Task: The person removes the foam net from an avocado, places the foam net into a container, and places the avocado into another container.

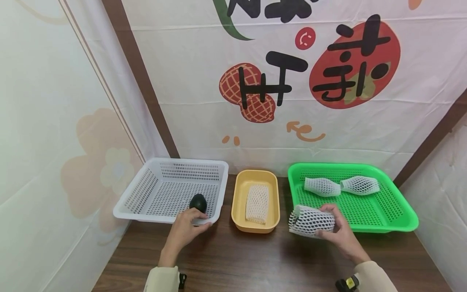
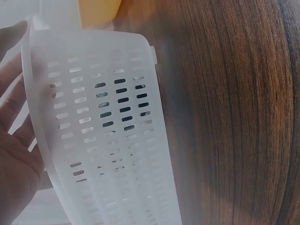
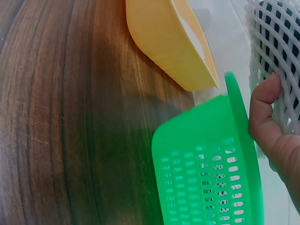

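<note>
A dark green, egg-shaped fruit (image 1: pixel 198 202), like an avocado, lies near the front right corner of the white basket (image 1: pixel 136 215). My left hand (image 1: pixel 184 228) reaches over that basket's front rim, fingers extended beside the fruit; whether they touch it is unclear. In the left wrist view the fruit shows dark through the slots. My right hand (image 1: pixel 341 233) grips a white foam net sleeve (image 1: pixel 314 221) with a dark item inside, held above the front left edge of the green basket (image 1: pixel 397 223). Thumb and fingers lie on opposite sides of the sleeve.
Between the baskets stands a yellow tray (image 1: pixel 238 221) with a flat foam net (image 1: pixel 257 202) in it. Two white net sleeves, one on the left (image 1: pixel 322 187) and one on the right (image 1: pixel 360 185), lie in the green basket. A printed curtain (image 1: pixel 189 121) hangs behind the wooden table (image 1: pixel 255 259).
</note>
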The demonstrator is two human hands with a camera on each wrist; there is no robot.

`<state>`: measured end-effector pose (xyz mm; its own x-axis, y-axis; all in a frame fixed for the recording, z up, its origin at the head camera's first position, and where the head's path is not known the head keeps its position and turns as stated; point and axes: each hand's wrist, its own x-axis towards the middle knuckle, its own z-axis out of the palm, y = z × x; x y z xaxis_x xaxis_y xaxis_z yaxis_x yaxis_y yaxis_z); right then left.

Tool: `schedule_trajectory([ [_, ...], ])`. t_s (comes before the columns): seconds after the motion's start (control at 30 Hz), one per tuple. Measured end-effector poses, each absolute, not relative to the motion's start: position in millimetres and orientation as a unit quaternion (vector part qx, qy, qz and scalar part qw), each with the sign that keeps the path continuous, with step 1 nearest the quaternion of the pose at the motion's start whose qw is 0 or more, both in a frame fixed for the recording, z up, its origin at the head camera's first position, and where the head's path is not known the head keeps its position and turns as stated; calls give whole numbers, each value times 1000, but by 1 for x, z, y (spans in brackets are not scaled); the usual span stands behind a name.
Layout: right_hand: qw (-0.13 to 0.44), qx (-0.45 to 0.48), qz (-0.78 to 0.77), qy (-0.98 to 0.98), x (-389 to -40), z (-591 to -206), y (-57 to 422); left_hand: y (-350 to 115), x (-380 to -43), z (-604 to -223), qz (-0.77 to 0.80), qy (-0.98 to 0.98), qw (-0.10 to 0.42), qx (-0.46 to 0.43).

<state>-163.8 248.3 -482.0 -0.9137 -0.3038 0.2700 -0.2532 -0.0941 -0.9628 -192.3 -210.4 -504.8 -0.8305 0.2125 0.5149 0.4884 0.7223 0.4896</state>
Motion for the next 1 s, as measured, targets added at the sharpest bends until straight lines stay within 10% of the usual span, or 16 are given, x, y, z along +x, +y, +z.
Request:
schedule_trajectory([
  [1.0, 45, -217, -718, 659, -154, -487, 232, -205, -184, -495, -335, -900, 207, -189],
])
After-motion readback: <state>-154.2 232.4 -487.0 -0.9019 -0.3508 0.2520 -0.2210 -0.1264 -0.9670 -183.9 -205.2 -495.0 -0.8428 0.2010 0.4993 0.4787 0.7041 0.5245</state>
